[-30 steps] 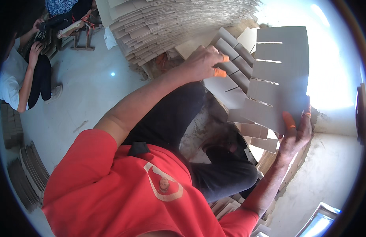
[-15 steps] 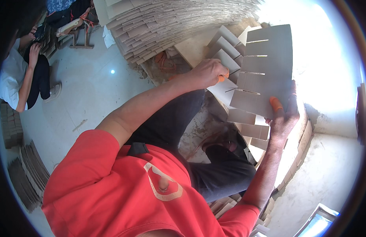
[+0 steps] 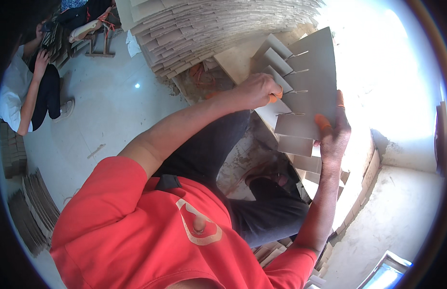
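Note:
A slotted cardboard divider sheet point(image 3: 312, 89) stands tilted in front of me, gripped along its right edge by my right hand point(image 3: 335, 137). Orange finger covers show on that hand's thumb and a finger. Several smaller cardboard cross strips point(image 3: 276, 65) stand in a row at the sheet's left edge, their edges meeting its slots. My left hand point(image 3: 262, 91), also with orange finger covers, is closed in a pinch on one of these strips. Its fingertips are partly hidden. Below the sheet, more cardboard pieces point(image 3: 296, 146) lie on the work surface.
A tall stack of cardboard sheets point(image 3: 204, 33) rises behind the work surface. At the far left another person point(image 3: 28, 91) sits handling dark sheets. More cardboard bundles point(image 3: 40, 207) stand on the floor at lower left. A white ledge point(image 3: 397, 202) runs along the right.
My right hand has moved the slotted sheet to the left, and its slots now meet the cross strips. My left hand has barely moved.

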Demonstrator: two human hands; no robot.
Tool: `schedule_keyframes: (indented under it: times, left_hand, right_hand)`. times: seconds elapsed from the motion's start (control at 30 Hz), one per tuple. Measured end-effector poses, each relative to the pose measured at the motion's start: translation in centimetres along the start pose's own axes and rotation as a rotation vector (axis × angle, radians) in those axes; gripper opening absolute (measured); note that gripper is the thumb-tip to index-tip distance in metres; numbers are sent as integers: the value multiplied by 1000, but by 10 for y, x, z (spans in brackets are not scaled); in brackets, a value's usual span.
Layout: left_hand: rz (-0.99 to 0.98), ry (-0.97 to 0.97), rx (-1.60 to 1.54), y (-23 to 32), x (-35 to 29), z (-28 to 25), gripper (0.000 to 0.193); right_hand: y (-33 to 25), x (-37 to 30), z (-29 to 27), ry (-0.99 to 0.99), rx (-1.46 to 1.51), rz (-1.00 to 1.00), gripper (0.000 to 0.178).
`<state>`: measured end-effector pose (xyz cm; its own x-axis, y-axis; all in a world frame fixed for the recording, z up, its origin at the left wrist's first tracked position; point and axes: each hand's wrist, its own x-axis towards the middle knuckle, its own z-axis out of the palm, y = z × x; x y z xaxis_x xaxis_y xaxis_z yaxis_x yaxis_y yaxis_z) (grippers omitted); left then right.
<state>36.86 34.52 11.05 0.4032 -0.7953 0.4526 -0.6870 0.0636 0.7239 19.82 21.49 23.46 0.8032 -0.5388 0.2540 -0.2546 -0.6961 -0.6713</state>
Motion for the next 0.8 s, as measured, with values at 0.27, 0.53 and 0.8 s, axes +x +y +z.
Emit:
schedule_keyframes:
  times: [0.27,0.53,0.8]
  left_hand:
    - [27,17,0,-5,4,3,10]
    - [8,17,11,1,6,3,9]
    - [-5,-62,217,-3,7,12,4]
  right_hand:
    - [-5,9,25,-296,117,165,68]
    - [21,29,20,-623,152,466,46]
    - [25,0,51,-295,-588,-94,57]
